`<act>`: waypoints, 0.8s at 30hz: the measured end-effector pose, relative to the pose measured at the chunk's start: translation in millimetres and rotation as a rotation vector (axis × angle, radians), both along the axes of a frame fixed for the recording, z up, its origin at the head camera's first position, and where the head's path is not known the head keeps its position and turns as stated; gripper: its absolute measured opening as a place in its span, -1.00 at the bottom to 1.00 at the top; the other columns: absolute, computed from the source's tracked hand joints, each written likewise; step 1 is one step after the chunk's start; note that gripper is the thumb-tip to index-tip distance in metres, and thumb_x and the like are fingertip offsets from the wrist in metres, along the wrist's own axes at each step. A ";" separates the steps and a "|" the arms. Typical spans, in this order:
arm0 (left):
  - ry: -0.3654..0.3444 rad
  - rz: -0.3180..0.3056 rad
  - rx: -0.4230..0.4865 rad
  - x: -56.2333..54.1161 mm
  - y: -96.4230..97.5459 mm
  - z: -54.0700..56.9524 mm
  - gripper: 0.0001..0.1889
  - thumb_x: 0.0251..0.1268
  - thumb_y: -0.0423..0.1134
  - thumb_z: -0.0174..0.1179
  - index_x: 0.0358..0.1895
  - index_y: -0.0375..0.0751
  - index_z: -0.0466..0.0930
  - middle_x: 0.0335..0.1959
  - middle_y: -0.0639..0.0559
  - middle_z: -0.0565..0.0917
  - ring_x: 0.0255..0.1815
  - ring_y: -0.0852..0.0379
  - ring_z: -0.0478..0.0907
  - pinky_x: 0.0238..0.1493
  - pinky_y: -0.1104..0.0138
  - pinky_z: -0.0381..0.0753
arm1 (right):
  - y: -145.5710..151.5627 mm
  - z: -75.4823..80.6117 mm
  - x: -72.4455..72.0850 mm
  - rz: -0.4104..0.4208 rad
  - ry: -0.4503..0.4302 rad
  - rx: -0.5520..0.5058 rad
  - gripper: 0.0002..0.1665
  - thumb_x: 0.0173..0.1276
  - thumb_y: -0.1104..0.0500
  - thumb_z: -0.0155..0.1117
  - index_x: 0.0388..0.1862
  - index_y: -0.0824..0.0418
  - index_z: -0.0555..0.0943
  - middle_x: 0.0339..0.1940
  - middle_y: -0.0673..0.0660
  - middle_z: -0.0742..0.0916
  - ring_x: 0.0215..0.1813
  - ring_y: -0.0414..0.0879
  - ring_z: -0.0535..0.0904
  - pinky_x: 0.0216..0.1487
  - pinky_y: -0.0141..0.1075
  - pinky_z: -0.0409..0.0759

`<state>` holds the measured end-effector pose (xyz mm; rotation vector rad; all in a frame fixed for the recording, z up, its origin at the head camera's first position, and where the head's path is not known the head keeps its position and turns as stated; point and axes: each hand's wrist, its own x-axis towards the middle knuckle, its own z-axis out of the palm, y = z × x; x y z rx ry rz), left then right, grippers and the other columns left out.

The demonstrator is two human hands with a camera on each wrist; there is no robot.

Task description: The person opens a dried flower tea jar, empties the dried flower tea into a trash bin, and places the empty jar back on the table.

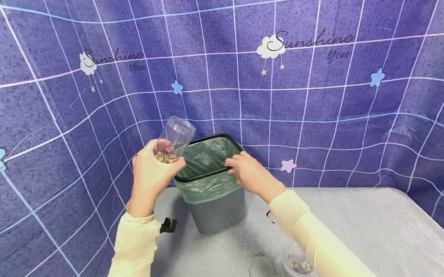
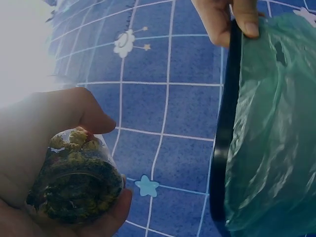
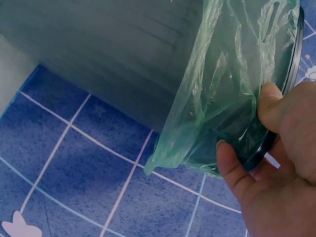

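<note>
My left hand [image 1: 152, 169] grips a clear plastic jar [image 1: 178, 134] beside the left rim of a grey trash can [image 1: 218, 212]. The jar leans to the right with its mouth up, and small dried yellowish flower buds [image 1: 165, 157] lie at its bottom. In the left wrist view the base of the jar [image 2: 76, 182] faces the camera between thumb and fingers. The can has a green plastic liner [image 1: 209, 189] folded over its black rim [image 1: 205, 174]. My right hand [image 1: 252, 174] pinches that rim and liner at the right side; in the right wrist view thumb and fingers [image 3: 232, 168] hold the edge.
At the front of the grey table [image 1: 220, 255] stands another clear jar [image 1: 298, 262] with dried buds, partly behind my right sleeve. A round clear lid [image 1: 261, 270] lies left of it. A purple-blue gridded cloth [image 1: 318, 100] hangs behind and to the left.
</note>
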<state>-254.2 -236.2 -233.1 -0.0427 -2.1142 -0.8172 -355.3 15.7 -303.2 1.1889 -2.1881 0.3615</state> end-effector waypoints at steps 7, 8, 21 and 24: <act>-0.061 0.004 -0.059 -7.4 -2.5 14.6 -0.49 -0.16 -0.13 0.50 -0.02 -0.16 0.67 -0.17 -0.07 0.76 -0.14 -0.14 0.67 -0.09 0.01 0.60 | -0.1 -0.7 -1.8 0.005 0.019 0.009 -0.69 0.22 0.45 0.38 -0.11 0.15 0.68 -0.22 0.04 0.75 -0.25 0.03 0.50 -0.04 -0.18 0.47; -0.077 0.009 -0.068 -8.1 -2.9 16.3 -0.49 -0.16 -0.12 0.49 -0.01 -0.15 0.66 -0.17 -0.08 0.76 -0.14 -0.14 0.66 -0.10 0.01 0.61 | -0.1 -0.6 -1.7 0.003 0.020 0.008 -0.70 0.22 0.44 0.38 -0.11 0.15 0.68 -0.22 0.04 0.75 -0.24 0.02 0.51 -0.04 -0.18 0.47; -0.236 0.026 -0.226 -22.6 -12.2 31.5 -0.44 -0.14 -0.09 0.45 0.03 -0.20 0.60 -0.17 -0.19 0.72 -0.19 -0.19 0.62 -0.18 -0.01 0.61 | -0.7 1.2 -0.1 -0.007 0.017 0.016 -0.72 0.24 0.43 0.38 -0.12 0.16 0.68 -0.25 0.04 0.74 -0.24 0.01 0.54 -0.04 -0.17 0.46; -0.256 0.023 -0.261 -26.1 -12.6 34.2 -0.44 -0.16 -0.10 0.46 0.02 -0.19 0.60 -0.17 -0.18 0.71 -0.18 -0.19 0.61 -0.15 -0.02 0.59 | -0.6 0.8 -0.3 -0.010 0.010 0.014 -0.72 0.24 0.43 0.38 -0.12 0.15 0.68 -0.25 0.03 0.74 -0.25 0.01 0.52 -0.05 -0.17 0.46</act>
